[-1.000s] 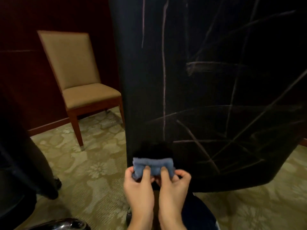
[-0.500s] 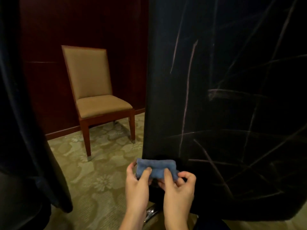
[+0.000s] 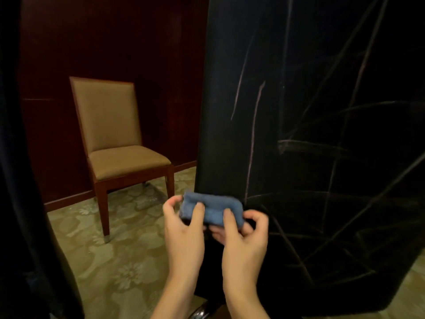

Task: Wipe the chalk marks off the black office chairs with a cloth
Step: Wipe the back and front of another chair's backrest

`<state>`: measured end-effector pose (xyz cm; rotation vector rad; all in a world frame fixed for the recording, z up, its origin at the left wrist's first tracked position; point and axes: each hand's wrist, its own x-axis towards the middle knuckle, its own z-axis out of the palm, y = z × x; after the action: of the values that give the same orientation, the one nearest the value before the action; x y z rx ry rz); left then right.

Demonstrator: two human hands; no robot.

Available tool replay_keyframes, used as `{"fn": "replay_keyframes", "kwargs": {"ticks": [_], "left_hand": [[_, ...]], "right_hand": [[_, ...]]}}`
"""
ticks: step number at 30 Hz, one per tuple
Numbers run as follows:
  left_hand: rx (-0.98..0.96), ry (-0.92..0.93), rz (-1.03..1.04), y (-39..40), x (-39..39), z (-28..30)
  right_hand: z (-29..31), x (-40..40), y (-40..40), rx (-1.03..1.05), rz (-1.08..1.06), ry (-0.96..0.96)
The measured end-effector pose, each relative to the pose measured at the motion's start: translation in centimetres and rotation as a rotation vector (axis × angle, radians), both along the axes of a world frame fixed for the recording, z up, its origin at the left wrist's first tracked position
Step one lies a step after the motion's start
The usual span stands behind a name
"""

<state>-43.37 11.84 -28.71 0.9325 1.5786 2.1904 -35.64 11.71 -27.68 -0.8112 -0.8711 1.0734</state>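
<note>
The back of a black office chair (image 3: 322, 111) fills the right half of the view, crossed by several pale chalk marks (image 3: 254, 134). A folded blue cloth (image 3: 212, 207) is held in front of the chair's lower left corner. My left hand (image 3: 184, 231) pinches the cloth's left end, thumb on its near face. My right hand (image 3: 243, 240) pinches the right end the same way. The cloth looks close to the chair back; whether it touches is not clear.
A tan upholstered chair (image 3: 115, 139) with a wooden frame stands against the dark red wall at the back left. Another dark chair back (image 3: 25, 203) rises along the left edge. Patterned green carpet (image 3: 128, 261) lies between them. A shiny chair base (image 3: 200, 313) shows below my hands.
The view has swung so the black chair back sits further right and the tan chair nearer the centre. Both hands keep hold of the cloth, now tilted slightly down to the right.
</note>
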Motion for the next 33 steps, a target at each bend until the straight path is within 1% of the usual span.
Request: {"fn": "replay_keyframes", "kwargs": {"ticks": [3, 5, 7, 10, 18, 22, 24, 26, 33], "left_hand": [[0.164, 0.001, 0.041, 0.7, 0.0, 5.0], [0.268, -0.008, 0.05, 0.9, 0.2, 8.8], [0.347, -0.033, 0.011, 1.0, 0.4, 12.3], [0.432, -0.045, -0.045, 0.9, 0.7, 16.5], [0.583, 0.124, 0.024, 0.4, 1.3, 25.2], [0.627, 0.195, 0.007, -0.8, 2.0, 29.0], [0.604, 0.225, 0.006, -0.9, 2.0, 29.3], [0.56, 0.26, 0.032, -0.4, 1.6, 28.0], [0.431, 0.26, 0.101, 1.8, 1.2, 18.2]], "right_hand": [[5.5, -0.2, 0.3, 0.195, -0.025, 0.028], [8.9, -0.2, 0.4, 0.333, -0.088, -0.051], [11.7, -0.1, 0.3, 0.416, -0.128, -0.11], [15.3, 0.1, 0.4, 0.487, -0.129, -0.102], [23.9, 1.8, 0.4, 0.668, -0.262, -0.184], [27.5, 2.9, -0.5, 0.745, -0.251, -0.18], [27.8, 3.0, -0.3, 0.74, -0.247, -0.202], [26.7, 2.7, 0.4, 0.709, -0.277, -0.223], [17.8, 1.6, 2.5, 0.536, -0.342, -0.294]]}}
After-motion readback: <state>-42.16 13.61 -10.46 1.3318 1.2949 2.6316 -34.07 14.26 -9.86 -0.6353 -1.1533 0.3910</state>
